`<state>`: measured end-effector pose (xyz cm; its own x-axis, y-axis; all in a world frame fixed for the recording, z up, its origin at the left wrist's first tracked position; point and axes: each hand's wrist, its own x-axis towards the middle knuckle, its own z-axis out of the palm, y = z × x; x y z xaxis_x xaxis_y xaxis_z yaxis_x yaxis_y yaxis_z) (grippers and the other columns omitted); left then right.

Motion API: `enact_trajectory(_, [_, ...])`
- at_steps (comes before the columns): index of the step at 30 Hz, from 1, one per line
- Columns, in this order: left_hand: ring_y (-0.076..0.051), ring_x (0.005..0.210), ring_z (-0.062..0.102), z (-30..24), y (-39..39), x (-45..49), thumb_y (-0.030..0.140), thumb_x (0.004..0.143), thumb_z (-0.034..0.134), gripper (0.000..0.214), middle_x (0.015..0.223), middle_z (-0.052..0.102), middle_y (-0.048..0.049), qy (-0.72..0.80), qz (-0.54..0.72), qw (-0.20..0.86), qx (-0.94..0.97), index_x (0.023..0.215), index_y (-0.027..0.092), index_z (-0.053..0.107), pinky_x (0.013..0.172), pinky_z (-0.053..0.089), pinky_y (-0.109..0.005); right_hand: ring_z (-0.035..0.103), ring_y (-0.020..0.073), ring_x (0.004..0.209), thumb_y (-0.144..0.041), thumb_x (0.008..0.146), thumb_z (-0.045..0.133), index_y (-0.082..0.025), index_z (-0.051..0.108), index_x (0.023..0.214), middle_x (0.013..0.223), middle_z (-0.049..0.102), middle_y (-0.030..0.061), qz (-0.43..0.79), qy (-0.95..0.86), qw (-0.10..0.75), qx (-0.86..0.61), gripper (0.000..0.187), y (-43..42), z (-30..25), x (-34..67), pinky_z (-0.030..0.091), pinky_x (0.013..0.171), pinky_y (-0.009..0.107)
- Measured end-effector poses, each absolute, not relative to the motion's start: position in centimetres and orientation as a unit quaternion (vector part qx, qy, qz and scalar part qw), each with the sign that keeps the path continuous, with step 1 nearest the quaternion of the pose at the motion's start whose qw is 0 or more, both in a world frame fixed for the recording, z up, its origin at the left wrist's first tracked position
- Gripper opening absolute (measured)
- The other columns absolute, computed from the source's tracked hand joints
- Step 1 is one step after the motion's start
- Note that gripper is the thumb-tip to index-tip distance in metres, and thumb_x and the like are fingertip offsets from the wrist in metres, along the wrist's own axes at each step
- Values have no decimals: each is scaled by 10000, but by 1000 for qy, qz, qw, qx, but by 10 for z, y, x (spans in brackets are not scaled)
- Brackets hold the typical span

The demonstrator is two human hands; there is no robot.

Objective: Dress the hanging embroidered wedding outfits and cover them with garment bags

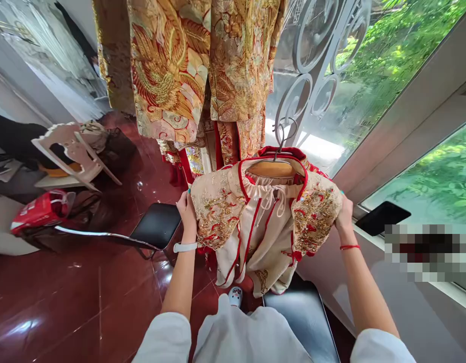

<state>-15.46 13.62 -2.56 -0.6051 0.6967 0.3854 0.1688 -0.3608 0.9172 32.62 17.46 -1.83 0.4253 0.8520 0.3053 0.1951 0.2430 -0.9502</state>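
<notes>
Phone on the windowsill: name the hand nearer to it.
Right. The right hand holds the garment near the phone; the left hand is farther away, at the garment's other side.

Wooden hanger point(270, 169), ends (both) hidden within cream garment point(252, 227).

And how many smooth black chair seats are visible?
2: one seat left of the red-trimmed cream embroidered garment, another seat below it at right, partly covered. More may be hidden.

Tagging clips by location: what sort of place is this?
Likely a bridal or costume shop, though no sign confirms it: gold-embroidered garments hang ahead, white gauzy fabric hangs at upper left, and a beaded garment is on a hanger.
</notes>
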Motion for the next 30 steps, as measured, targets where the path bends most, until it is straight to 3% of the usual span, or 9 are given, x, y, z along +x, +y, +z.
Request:
enact_trajectory(2, [-180,905,592,-47,112,-159,538,895,531,373,881,629,-31,531,713,143,435,873,175,613,828,477,-278,536,173,740,-570,832,506,-187,564,772,745,571,-2,145,-468,643,-589,392,143,-41,323,473,723,323])
enact_trajectory(5, [-227,1156,578,-99,61,-162,541,917,476,480,1266,565,-118,538,706,75,454,1260,208,512,989,482,-352,589,242,965,-470,875,431,-167,597,1020,1020,620,90,8,-427,633,-646,375,76,-97,299,472,885,388])
enact_trajectory(9, [-268,1076,605,-187,9,-143,500,748,709,701,1203,542,-136,659,568,27,493,1294,168,419,965,513,-456,585,319,1005,-523,793,535,-134,513,1194,1132,569,179,79,-439,468,-763,559,5,-187,244,503,858,444])
enact_trajectory(11, [-278,1083,609,-212,5,-134,419,769,705,625,1192,562,-143,692,511,18,510,1271,161,438,964,516,-474,560,397,1086,-559,761,579,-101,458,1283,1215,531,247,92,-465,366,-801,704,0,-209,227,494,878,510])
enact_trajectory(13, [-292,1068,620,-218,9,-134,333,838,620,418,1145,608,-152,703,472,1,532,1199,158,501,952,519,-489,549,433,1118,-513,809,528,-77,437,1300,1241,516,294,66,-449,319,-832,663,12,-210,225,483,874,539])
enact_trajectory(16, [-296,963,658,-204,9,-143,212,879,465,221,996,668,-150,702,445,-21,556,1053,161,593,881,542,-470,610,378,997,-367,884,381,-118,511,1185,1147,594,250,82,-476,279,-830,412,22,-186,241,488,803,481])
enact_trajectory(22, [-275,909,688,-184,-75,-75,152,916,361,384,957,709,-128,652,449,40,610,1169,212,644,804,562,-410,638,243,750,-292,930,348,-206,585,900,833,682,106,205,-692,247,-647,254,-61,-139,212,484,719,332])
enact_trajectory(25, [-279,855,707,-183,-90,-14,127,891,448,339,936,722,-127,636,333,136,683,1139,218,661,735,566,-384,670,222,778,-215,962,312,-186,606,927,857,705,110,199,-744,171,-615,297,-71,-128,167,481,718,295])
enact_trajectory(30, [-278,845,722,-168,-36,20,71,902,444,358,992,721,-172,681,232,147,679,1227,129,581,690,547,-348,703,232,820,-114,947,353,-103,618,1045,948,727,172,139,-758,11,-638,283,-10,-122,139,462,697,288])
